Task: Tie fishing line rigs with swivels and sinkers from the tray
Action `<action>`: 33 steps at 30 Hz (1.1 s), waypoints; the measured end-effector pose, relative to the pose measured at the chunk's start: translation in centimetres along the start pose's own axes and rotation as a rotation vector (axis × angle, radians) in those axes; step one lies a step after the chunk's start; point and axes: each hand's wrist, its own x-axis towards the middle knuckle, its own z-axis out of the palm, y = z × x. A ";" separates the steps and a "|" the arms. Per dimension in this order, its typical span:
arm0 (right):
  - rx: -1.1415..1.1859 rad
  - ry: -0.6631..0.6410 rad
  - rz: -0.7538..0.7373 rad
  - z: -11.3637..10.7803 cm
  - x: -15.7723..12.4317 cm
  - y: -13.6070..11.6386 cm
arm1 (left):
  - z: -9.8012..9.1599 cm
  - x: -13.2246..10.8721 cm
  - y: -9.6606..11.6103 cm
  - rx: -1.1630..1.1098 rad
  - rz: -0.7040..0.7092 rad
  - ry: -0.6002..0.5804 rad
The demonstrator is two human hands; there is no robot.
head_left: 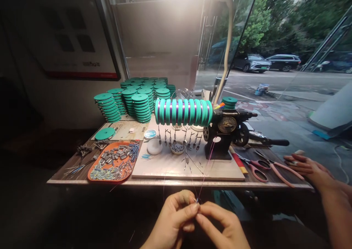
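Observation:
At the front edge of the table, my left hand (176, 214) and my right hand (222, 223) meet fingertip to fingertip, both pinched. Between them runs a thin pink-purple fishing line (206, 168), which comes down from the winding machine (220, 132). A tiny blue and metallic piece (197, 200) shows at the fingertips, too small to name. Above, a row of green foam line spools (183, 112) sits on the machine's shaft. Several small metal rig parts (174, 139) hang beneath the spools over a pale board (165, 171).
An orange tray (89, 174) holds sinkers and small tackle. Stacked green spools (141, 108) stand behind. Scissors (258, 168) and pliers (280, 168) lie at the right, near another person's hands (310, 168). A white lid (154, 146) and a bowl of beads (177, 147) rest on the board.

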 end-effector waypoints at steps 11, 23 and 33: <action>-0.426 0.289 -0.230 -3.1 1.5 -0.5 | -0.2 0.3 0.8 0.217 0.006 0.013; -0.567 0.175 -0.439 -3.2 2.2 -0.1 | 0.1 0.3 3.2 0.239 -0.001 0.101; -0.509 -0.021 -0.457 -1.5 2.7 0.3 | -1.0 -0.6 6.9 0.470 0.062 0.168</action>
